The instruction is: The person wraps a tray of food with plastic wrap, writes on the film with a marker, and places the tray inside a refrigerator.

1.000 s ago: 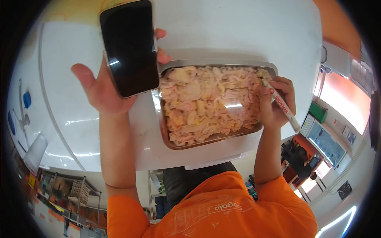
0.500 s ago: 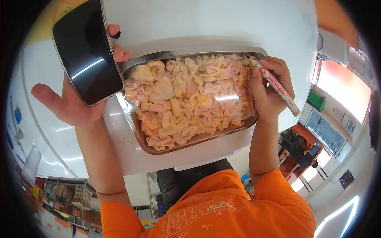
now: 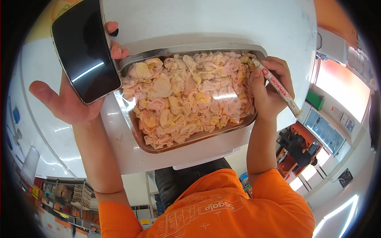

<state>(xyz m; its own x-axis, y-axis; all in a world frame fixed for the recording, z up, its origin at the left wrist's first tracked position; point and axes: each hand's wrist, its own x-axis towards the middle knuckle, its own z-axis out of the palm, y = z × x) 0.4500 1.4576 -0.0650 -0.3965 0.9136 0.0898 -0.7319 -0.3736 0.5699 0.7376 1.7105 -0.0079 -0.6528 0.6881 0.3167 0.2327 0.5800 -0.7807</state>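
Note:
My left hand point(image 3: 79, 113) holds a smartphone point(image 3: 85, 49) with a dark screen. The phone lies across the palm, the thumb sticks out to the left, and fingertips show past its right edge, close to the tray rim. In front of me is a shallow metal tray point(image 3: 158, 52) full of pale pink and yellow pieces that look like raw chicken skin point(image 3: 186, 97). Glare over them suggests a clear cover. My right hand point(image 3: 274, 93) grips a white Snowman marker point(image 3: 279, 88) at the tray's upper right corner; I cannot tell whether its tip touches the cover.
The tray stands on a white table point(image 3: 206, 20) with a curved edge. Shelves with stacked egg trays point(image 3: 81, 197) are at the lower left. Another person point(image 3: 299, 154) is in the background at the right, near a green box point(image 3: 314, 100).
The tray and phone appear slightly higher and further left in view. Both hands keep their holds, and the marker stays at the same corner.

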